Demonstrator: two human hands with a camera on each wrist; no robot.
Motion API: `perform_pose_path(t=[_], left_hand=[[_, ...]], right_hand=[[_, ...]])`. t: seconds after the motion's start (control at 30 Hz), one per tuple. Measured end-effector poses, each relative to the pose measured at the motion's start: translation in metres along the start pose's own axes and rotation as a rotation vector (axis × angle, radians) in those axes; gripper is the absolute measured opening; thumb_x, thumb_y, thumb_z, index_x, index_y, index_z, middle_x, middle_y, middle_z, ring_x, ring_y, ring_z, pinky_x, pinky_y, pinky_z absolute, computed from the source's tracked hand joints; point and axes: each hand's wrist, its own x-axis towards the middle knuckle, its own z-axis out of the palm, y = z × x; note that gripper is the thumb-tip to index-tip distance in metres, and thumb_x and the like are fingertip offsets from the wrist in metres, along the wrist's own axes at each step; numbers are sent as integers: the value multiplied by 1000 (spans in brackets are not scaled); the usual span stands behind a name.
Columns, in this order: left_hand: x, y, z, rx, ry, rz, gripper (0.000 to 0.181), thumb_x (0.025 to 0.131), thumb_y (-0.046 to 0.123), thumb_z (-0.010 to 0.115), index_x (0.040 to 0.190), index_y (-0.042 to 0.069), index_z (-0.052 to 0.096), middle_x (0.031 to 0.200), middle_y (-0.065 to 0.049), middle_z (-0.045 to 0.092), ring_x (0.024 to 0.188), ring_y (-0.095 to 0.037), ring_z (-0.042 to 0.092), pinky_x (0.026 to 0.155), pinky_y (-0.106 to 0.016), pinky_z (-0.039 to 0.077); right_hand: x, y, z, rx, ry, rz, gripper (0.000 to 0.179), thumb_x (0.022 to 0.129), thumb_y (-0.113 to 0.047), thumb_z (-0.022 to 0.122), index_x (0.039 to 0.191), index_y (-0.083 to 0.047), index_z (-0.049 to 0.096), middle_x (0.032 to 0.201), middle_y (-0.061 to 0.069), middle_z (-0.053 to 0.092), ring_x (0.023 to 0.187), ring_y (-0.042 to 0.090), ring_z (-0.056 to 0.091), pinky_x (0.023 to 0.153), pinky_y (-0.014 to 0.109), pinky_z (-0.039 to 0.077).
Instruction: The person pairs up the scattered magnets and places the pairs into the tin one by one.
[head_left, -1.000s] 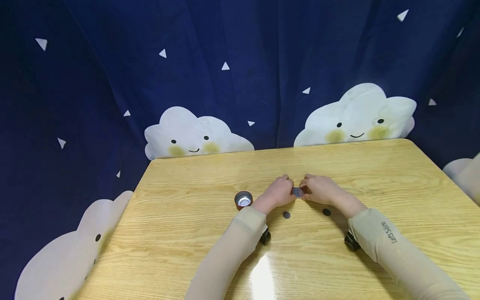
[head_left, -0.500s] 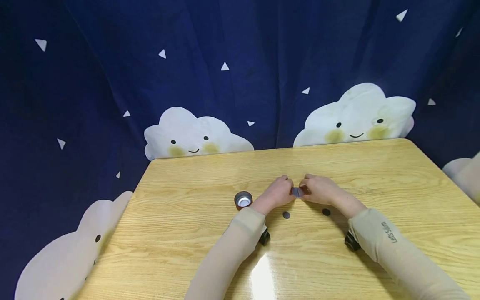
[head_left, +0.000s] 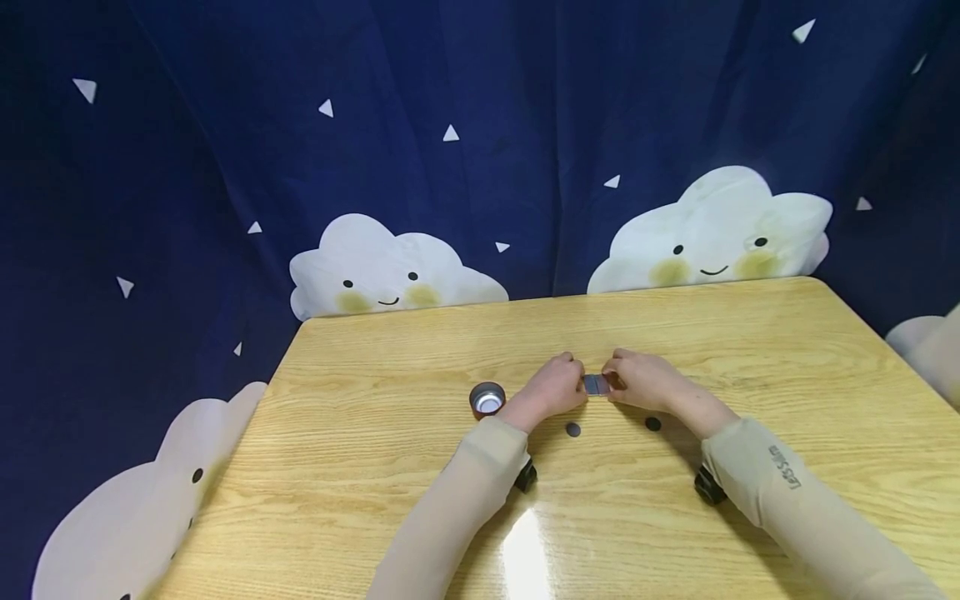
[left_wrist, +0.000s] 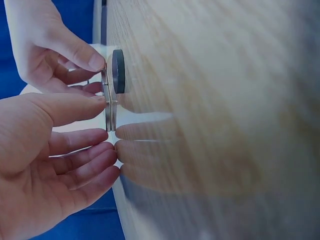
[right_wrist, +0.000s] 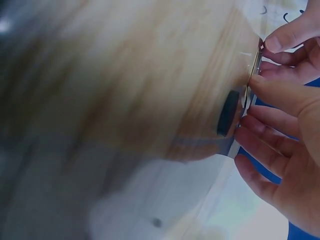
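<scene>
Two thin grey rectangular plates lie edge to edge in the head view, a narrow seam between the left plate (head_left: 590, 385) and the right plate (head_left: 603, 385). My left hand (head_left: 553, 387) pinches the left plate at its outer end. From the other side, my right hand (head_left: 647, 382) pinches the right plate. The left wrist view shows the plates (left_wrist: 112, 115) nearly edge-on, low over the tabletop, with thumb and fingertips at their edges. Fingers partly cover both outer ends. Whether the plates are joined I cannot tell.
On the wooden table (head_left: 360, 467), a grey disc (head_left: 573, 430) and a darker disc (head_left: 653, 424) lie nearer than the hands. A round cup-like cap (head_left: 487, 400), red outside and silvery inside, sits left of the left hand. Behind the table hangs a blue curtain (head_left: 420, 167).
The right hand has shifted slightly to the right and the left hand slightly to the left, so more of the plates shows between them. The discs and cap stay where they were.
</scene>
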Motion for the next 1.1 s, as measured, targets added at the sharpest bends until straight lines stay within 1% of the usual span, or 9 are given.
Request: perform_pose_path(t=[0.27,0.37,0.5,0.6,0.73,0.83,0.97,1.1], left_hand=[[-7,-1,-2,-4,-10,-2,24,83,26,63,101,9,64,92,0,55,77,-10,49,71,-20,42],[-11,-2,-3,0,-15,-1,22,83,27,63,99,11,63,91,1,53,76,-10,49,68,-20,42],[-15,-3,-4,4,-15,4,17,82,28,63,91,13,61,88,2,51,75,-10,47,62,-21,40],[-18,-4,-5,-4,-17,11,16,82,27,62,91,13,62,87,3,51,75,-9,48,62,-20,40],[-22,-4,-7,-10,-25,18,19,84,29,61,97,14,64,90,4,53,77,-8,49,63,-19,41],[-25,-4,-8,4,-23,22,21,85,29,60,100,15,64,92,4,56,79,-7,51,65,-20,43],[-28,-4,-9,29,-19,21,24,86,30,59,104,16,65,94,5,58,82,-8,54,66,-21,45],[-31,-3,-9,41,-19,24,23,86,29,58,104,16,64,95,5,59,81,-8,55,64,-22,45]], right_hand=[[-4,1,1,7,-11,13,20,75,-21,73,88,-10,63,75,-2,45,62,11,41,54,26,33],[-7,1,-1,6,-15,20,22,75,-23,73,91,-9,64,75,-2,45,62,11,41,55,26,33],[-11,0,-3,6,-22,13,21,76,-24,73,89,-10,63,75,-2,44,62,11,40,55,27,32],[-14,0,-4,7,-33,17,21,76,-24,72,87,-11,61,76,-2,45,63,11,40,56,27,33],[-18,1,-5,8,-44,30,26,76,-25,72,95,-9,62,81,-1,50,66,10,44,59,29,38],[-21,2,-6,11,-42,25,26,76,-25,72,95,-9,62,82,-1,51,67,10,45,59,29,39],[-25,2,-6,25,-30,20,24,76,-24,72,91,-10,61,79,-2,50,65,9,44,57,27,38],[-30,2,-7,38,-29,25,22,77,-24,71,90,-10,62,79,-3,51,66,8,45,58,28,39]])
